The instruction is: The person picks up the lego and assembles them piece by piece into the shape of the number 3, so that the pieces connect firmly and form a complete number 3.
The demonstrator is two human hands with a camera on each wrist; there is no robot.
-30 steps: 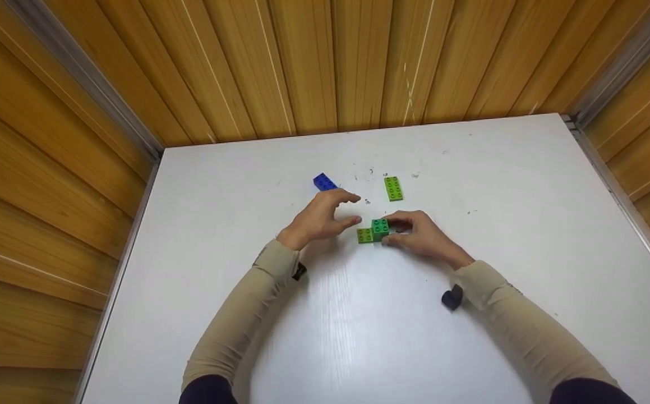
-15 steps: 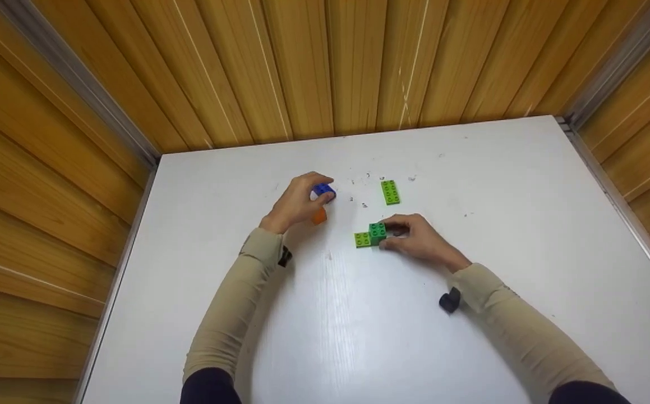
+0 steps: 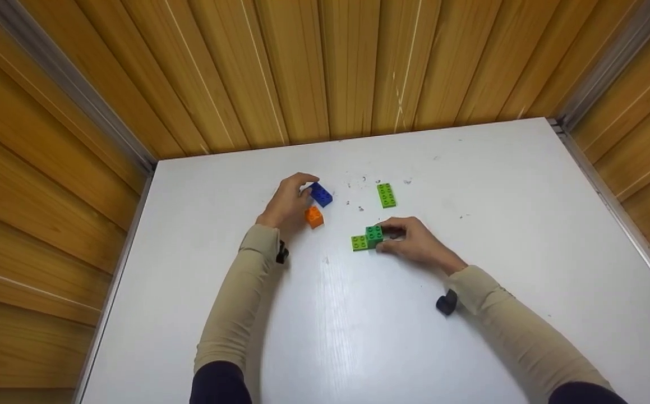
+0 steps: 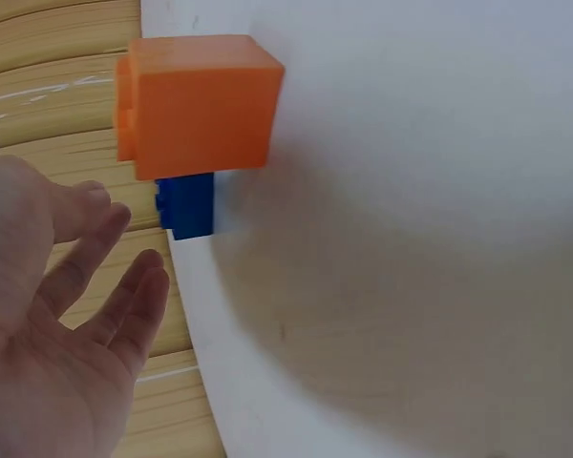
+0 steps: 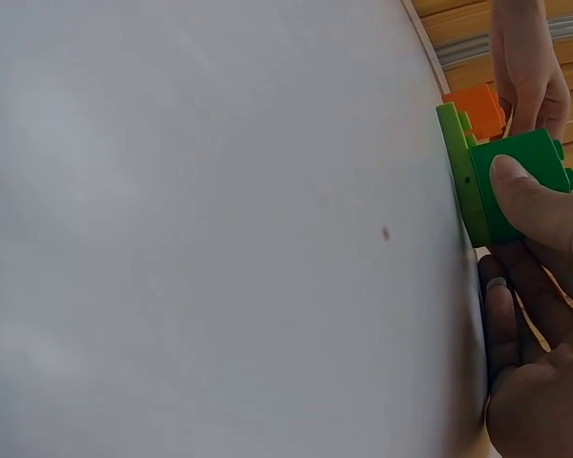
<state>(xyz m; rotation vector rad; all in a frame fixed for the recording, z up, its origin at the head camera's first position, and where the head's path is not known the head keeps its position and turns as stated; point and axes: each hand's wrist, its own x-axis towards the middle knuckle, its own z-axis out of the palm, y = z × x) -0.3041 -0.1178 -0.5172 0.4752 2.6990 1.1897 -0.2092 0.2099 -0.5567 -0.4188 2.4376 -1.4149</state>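
My right hand (image 3: 417, 241) pinches a green brick (image 3: 374, 235) between thumb and fingers. The brick sits on one end of a flat lime plate (image 5: 459, 143), whose other studs (image 3: 359, 242) show to its left. Farther back on the left, my left hand (image 3: 288, 199) has its fingers loosely bent beside a blue brick (image 3: 321, 194). In the left wrist view a gap shows between those fingertips and the blue brick (image 4: 189, 205). An orange brick (image 3: 314, 217) stands close to the left hand, nearer to me than the blue one.
A second lime plate (image 3: 386, 195) lies studs up behind the right hand. All of this is on a white table (image 3: 325, 325) with wood-look panels (image 3: 353, 67) at its back and sides. Small dark marks dot the tabletop.
My left hand has gone from beside the green brick to the blue brick, then drawn slightly left off it. The orange brick has come out from behind that hand. My right hand keeps its grip.
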